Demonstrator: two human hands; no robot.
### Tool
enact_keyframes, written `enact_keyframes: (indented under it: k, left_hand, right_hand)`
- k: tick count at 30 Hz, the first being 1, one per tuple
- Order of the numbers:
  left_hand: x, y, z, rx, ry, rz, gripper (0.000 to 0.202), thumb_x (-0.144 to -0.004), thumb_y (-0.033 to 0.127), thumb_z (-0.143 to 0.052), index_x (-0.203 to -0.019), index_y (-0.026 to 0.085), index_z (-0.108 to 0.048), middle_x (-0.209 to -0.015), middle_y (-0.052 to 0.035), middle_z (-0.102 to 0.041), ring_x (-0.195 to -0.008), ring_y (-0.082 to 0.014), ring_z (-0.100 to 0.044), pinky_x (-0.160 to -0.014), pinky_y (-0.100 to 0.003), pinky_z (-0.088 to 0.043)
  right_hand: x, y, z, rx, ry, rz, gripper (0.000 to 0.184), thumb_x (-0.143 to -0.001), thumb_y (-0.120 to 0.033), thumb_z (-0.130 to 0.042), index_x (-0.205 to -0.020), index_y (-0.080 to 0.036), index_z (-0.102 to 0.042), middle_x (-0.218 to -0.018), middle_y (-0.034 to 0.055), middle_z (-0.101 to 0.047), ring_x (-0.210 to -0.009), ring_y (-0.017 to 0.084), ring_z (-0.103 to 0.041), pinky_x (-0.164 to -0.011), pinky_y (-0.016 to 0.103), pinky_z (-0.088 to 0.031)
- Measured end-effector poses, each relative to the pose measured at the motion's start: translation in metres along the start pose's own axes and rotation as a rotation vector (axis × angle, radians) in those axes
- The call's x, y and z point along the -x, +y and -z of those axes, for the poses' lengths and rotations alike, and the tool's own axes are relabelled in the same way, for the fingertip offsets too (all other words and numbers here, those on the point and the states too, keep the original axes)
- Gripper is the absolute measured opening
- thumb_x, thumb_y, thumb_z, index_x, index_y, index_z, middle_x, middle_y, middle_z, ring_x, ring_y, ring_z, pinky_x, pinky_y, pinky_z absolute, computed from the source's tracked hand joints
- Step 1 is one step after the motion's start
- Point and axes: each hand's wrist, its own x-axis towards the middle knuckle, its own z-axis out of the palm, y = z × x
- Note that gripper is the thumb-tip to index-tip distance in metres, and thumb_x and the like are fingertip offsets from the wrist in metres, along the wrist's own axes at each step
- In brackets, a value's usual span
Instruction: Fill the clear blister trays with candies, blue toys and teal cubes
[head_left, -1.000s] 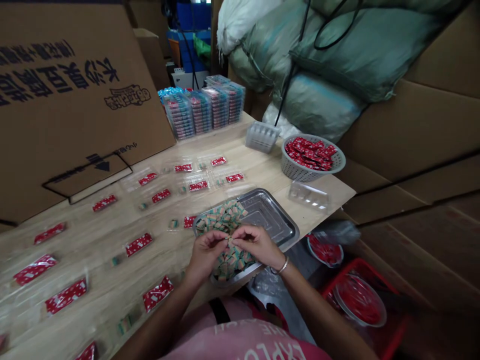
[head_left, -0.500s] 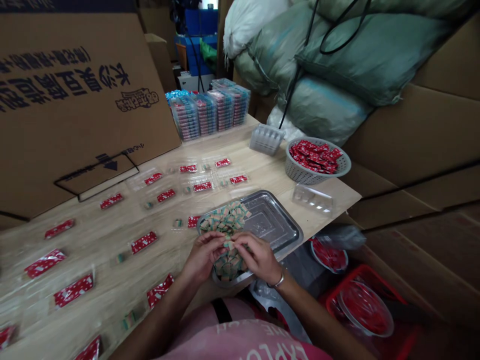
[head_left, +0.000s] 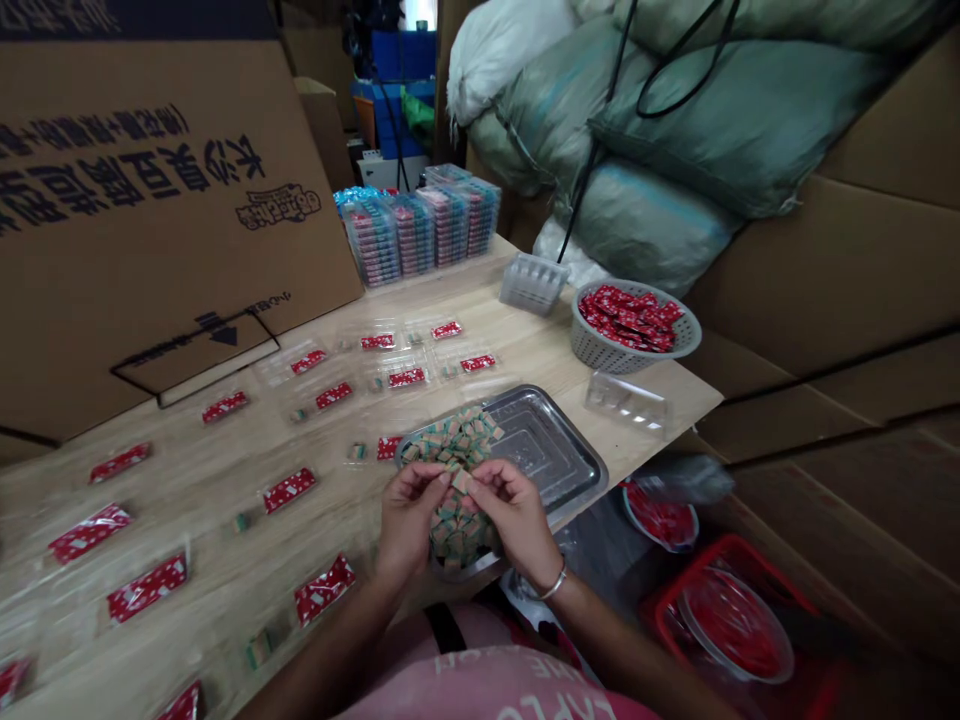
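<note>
My left hand and my right hand meet over the near end of a metal tray. Together their fingertips pinch one small wrapped candy. A heap of the same green, orange and tan candies fills the tray's near half; its far half is bare. Clear plastic packs with red packets lie spread in rows over the wooden table to the left of my hands.
A grey basket of red packets stands at the table's right corner, with an empty clear pack before it. Stacked filled packs sit at the back. A large cardboard box leans at left. Red bowls lie on the floor.
Both hands have stayed together over the tray, working the same candy between the fingertips. The view has shifted slightly; nothing on the table moved.
</note>
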Motion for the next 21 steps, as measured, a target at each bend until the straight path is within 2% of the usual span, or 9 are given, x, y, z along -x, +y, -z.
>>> enact_keyframes:
  k: [3, 6, 13, 16, 19, 21]
  left_hand:
    - [0.005, -0.002, -0.002, 0.031, 0.018, -0.044, 0.016, -0.055, 0.022, -0.077, -0.067, 0.018, -0.067, -0.064, 0.003, -0.066, -0.06, -0.0093, -0.058, -0.059, -0.019, -0.048]
    - [0.008, -0.003, -0.002, 0.065, 0.009, -0.032, 0.016, -0.055, 0.023, -0.078, -0.067, 0.018, -0.067, -0.065, 0.0029, -0.067, -0.061, -0.0094, -0.059, -0.061, -0.02, -0.049]
    - [0.0, 0.006, 0.002, 0.112, 0.005, 0.11, 0.022, -0.045, 0.02, -0.082, -0.063, 0.017, -0.07, -0.062, 0.0013, -0.067, -0.056, -0.0092, -0.058, -0.057, -0.02, -0.047]
    - [-0.003, 0.008, 0.003, 0.121, 0.027, 0.133, 0.024, -0.042, 0.02, -0.083, -0.062, 0.016, -0.07, -0.062, 0.0001, -0.068, -0.056, -0.0102, -0.059, -0.056, -0.021, -0.047]
    - [-0.002, 0.007, 0.002, 0.1, 0.03, 0.101, 0.024, -0.043, 0.021, -0.083, -0.062, 0.016, -0.069, -0.06, 0.0008, -0.067, -0.054, -0.009, -0.057, -0.055, -0.02, -0.047]
    - [-0.001, 0.004, 0.001, 0.12, 0.04, 0.098, 0.025, -0.043, 0.022, -0.083, -0.063, 0.016, -0.069, -0.06, 0.0013, -0.067, -0.054, -0.0087, -0.057, -0.055, -0.02, -0.047]
  right_hand:
    - [0.001, 0.005, -0.012, -0.072, 0.054, -0.034, 0.033, -0.068, -0.05, -0.069, -0.075, -0.021, -0.053, -0.065, -0.0012, -0.058, -0.059, 0.015, -0.058, -0.059, 0.029, -0.052]
    - [0.001, 0.005, -0.016, -0.053, 0.053, 0.0, 0.03, -0.07, -0.047, -0.067, -0.079, -0.021, -0.054, -0.066, -0.0014, -0.057, -0.059, 0.014, -0.057, -0.058, 0.028, -0.051]
    - [-0.002, -0.008, 0.001, 0.282, -0.03, 0.195, 0.013, -0.077, -0.031, -0.06, -0.074, -0.019, -0.059, -0.065, -0.0008, -0.058, -0.06, 0.012, -0.052, -0.056, 0.023, -0.042]
    - [-0.004, -0.012, 0.005, 0.301, -0.057, 0.2, 0.012, -0.077, -0.029, -0.058, -0.073, -0.019, -0.058, -0.063, -0.0014, -0.057, -0.057, 0.012, -0.051, -0.053, 0.022, -0.042]
    - [-0.005, -0.01, 0.001, 0.249, -0.115, 0.182, 0.012, -0.075, -0.029, -0.062, -0.08, -0.019, -0.057, -0.071, -0.0004, -0.06, -0.063, 0.012, -0.055, -0.058, 0.022, -0.045]
    - [-0.005, -0.006, -0.002, 0.238, -0.107, 0.188, 0.015, -0.074, -0.028, -0.063, -0.084, -0.019, -0.058, -0.075, 0.0002, -0.061, -0.067, 0.013, -0.057, -0.062, 0.023, -0.047]
